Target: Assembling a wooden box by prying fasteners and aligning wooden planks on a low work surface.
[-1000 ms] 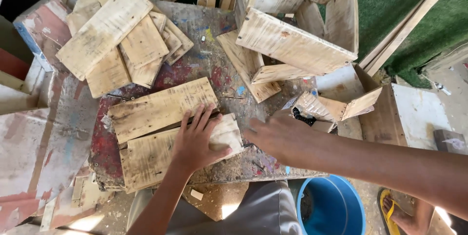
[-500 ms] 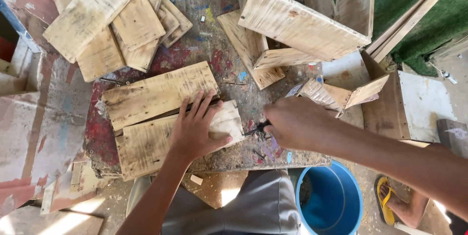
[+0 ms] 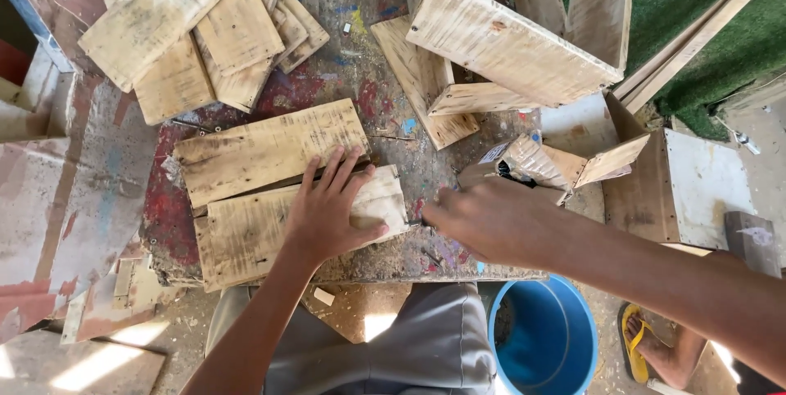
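On the paint-spattered worktop [image 3: 360,76], two pale planks lay side by side, long edges almost touching. The left hand [image 3: 332,211] lay flat across the seam between them, palm on the near plank [image 3: 246,239] and fingers [image 3: 332,170] spread wide, their tips reaching the lower edge of the far plank [image 3: 262,149]; it pressed down and gripped nothing. The right hand [image 3: 483,219] had closed into a loose fist just beside the right end of the near plank. A small dark tip showed at its thumb side, touching the worktop near that plank's corner, but I could not tell what the thing was, nor how firmly the hand held it. Behind the right hand sat an open cardboard box [image 3: 565,162], its flaps turned out. Further back stood an unfinished wooden crate [image 3: 516,43], tilted, with one loose board [image 3: 422,84] leaning out from under it. At the far left corner of the worktop a heap of short boards [image 3: 196,27] lay overlapping one another, well apart from both hands. Below the worktop's near edge, grey trousers [image 3: 426,346] showed, and to their right a blue bucket [image 3: 565,346] stood on the floor. Near the bucket a foot in a yellow sandal [image 3: 643,342] rested on the ground. Green matting [image 3: 696,2] covered the floor at the upper right.
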